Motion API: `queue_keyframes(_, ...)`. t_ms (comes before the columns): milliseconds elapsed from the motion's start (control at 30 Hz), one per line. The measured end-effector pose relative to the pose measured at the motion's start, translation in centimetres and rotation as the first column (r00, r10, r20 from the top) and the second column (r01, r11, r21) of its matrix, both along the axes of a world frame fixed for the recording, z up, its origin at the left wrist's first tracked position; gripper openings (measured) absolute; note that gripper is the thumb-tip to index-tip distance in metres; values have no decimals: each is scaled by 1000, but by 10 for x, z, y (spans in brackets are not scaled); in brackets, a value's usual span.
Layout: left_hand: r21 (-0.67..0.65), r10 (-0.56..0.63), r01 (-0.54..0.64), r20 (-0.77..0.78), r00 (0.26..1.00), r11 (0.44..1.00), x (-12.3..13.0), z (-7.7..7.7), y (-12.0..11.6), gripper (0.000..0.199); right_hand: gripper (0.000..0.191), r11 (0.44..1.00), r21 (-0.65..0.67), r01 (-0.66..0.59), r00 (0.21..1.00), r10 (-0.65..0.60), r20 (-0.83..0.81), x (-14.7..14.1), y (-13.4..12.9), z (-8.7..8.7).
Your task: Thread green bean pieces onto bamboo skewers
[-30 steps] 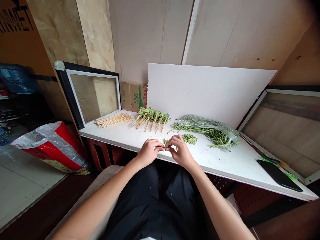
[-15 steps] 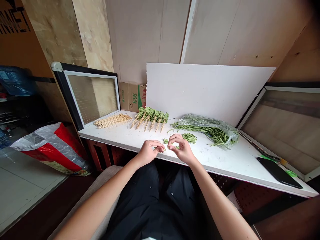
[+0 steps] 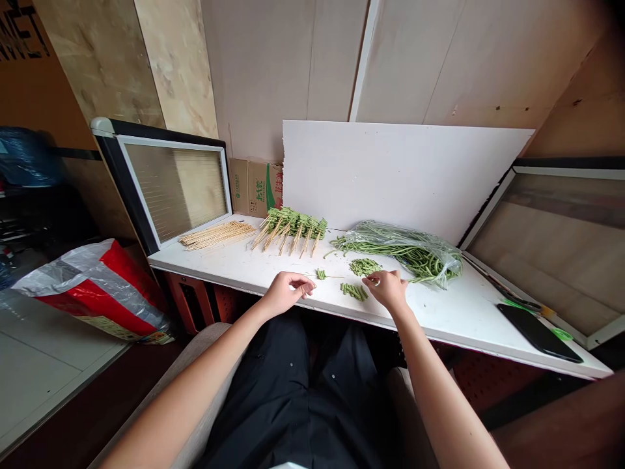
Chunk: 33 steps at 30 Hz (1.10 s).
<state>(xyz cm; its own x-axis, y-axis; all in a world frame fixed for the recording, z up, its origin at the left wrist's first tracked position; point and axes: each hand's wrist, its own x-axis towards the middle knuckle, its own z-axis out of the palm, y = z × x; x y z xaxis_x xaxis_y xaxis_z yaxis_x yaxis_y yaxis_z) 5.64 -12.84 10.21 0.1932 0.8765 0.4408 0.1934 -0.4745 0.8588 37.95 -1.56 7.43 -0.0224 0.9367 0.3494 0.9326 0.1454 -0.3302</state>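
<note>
My left hand (image 3: pixel 287 292) hovers over the front edge of the white table, fingers curled and tips close to the thumb. Whatever it may hold is too small to make out. Just beyond it a few cut green bean pieces (image 3: pixel 321 274) sit side by side around a thin bamboo skewer (image 3: pixel 334 277) on the tabletop. To the right, my right hand (image 3: pixel 389 288) is closed in a pinch, its contents unclear. A row of cut bean pieces (image 3: pixel 354 292) lies beside its fingertips, and a loose heap of bean pieces (image 3: pixel 365 266) is just behind.
Loaded bean skewers (image 3: pixel 296 226) are piled at the back, with bare bamboo skewers (image 3: pixel 217 235) left of them. Long green beans (image 3: pixel 424 251) lie partly in a clear plastic bag (image 3: pixel 442 251). A black phone (image 3: pixel 540 332) rests at the right edge. White board (image 3: pixel 400 176) stands behind.
My hands have moved apart. The right one has shifted right to the cut bean pieces, uncovering the row of them; the left has drawn slightly left. The camera view has turned slightly.
</note>
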Motion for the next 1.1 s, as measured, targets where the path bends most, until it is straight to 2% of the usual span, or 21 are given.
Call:
queue_keyframes(133, -43, -15, 14, -34, 999, 999, -1, 1, 0, 40, 27, 989, -78, 128, 992, -126, 23, -1, 1, -5)
queue_keyframes(267, -67, -26, 23, -43, 999, 998, -4, 0, 1, 39, 53, 961, -234, 147, 985, -164, -56, -1, 1, 1)
queue_keyframes(367, -82, -37, 34, -45, 998, 996, -6, -2, 2, 41, 62, 975, -145, 169, 974, -187, -126, -2, 0, 8)
queue_keyframes(433, -101, -36, 33, -33, 999, 994, -6, -4, 3, 42, 64, 994, -34, 106, 960, -111, -259, -6, -3, 15)
queue_keyframes(500, -118, -22, 20, -14, 1000, 993, -6, -6, 4, 47, 69, 999, 48, -14, 902, 34, -430, -12, -9, 23)
queue_keyframes(567, -137, -12, 12, 2, 1000, 990, -6, -7, 5, 56, 72, 983, 110, -146, 815, 182, -550, -23, -17, 33)
queue_keyframes(633, -160, -15, 17, 11, 1000, 987, -7, -8, 5, 61, 67, 943, 134, -304, 738, 322, -593, -35, -28, 44)
queue_keyframes(700, -175, -12, 15, 17, 1000, 984, -10, -5, 5, 65, 59, 864, 111, -491, 668, 456, -589, -48, -40, 53)
queue_keyframes(767, -176, 8, -4, 25, 1000, 984, -14, -1, 4, 66, 53, 791, 94, -605, 621, 543, -565, -60, -51, 61)
queue_keyframes(933, -177, 38, -27, 61, 997, 984, -24, 13, 2, 70, 40, 716, 169, -677, 560, 650, -513, -83, -73, 65)
queue_keyframes(1100, -216, -20, 25, 24, 1000, 976, -15, 12, -1, 68, 36, 590, 191, -784, 511, 790, -339, -102, -92, 58)
